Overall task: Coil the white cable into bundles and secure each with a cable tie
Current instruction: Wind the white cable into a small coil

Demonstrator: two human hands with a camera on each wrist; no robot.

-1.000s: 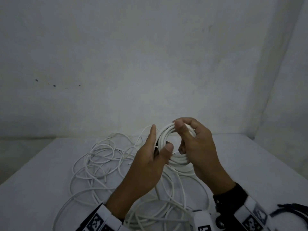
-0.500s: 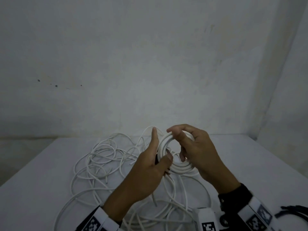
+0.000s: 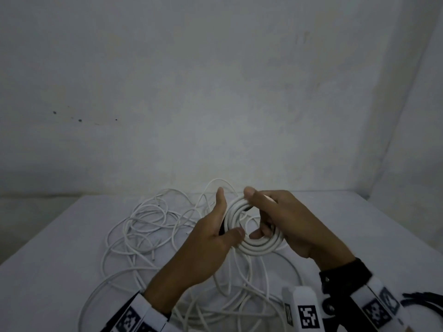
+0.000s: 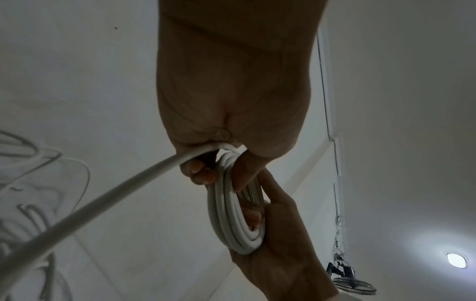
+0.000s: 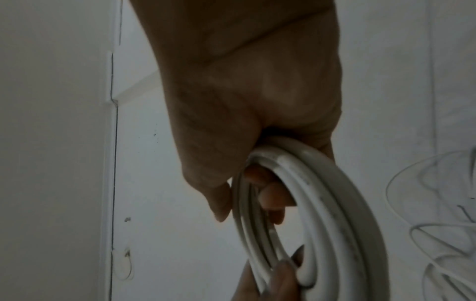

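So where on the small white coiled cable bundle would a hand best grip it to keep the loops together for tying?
Probably across the whole band of the small white coiled cable bundle, fingers through the open centre and thumb outside. The loops lie stacked side by side, so a pinch across them keeps them together. The right hand and left hand already hold opposite sides; the near lower arc stays bare for a tie.

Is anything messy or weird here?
Yes: most of the white cable lies in a loose tangle on the table. Only the small coil between the left hand and right hand looks neat.
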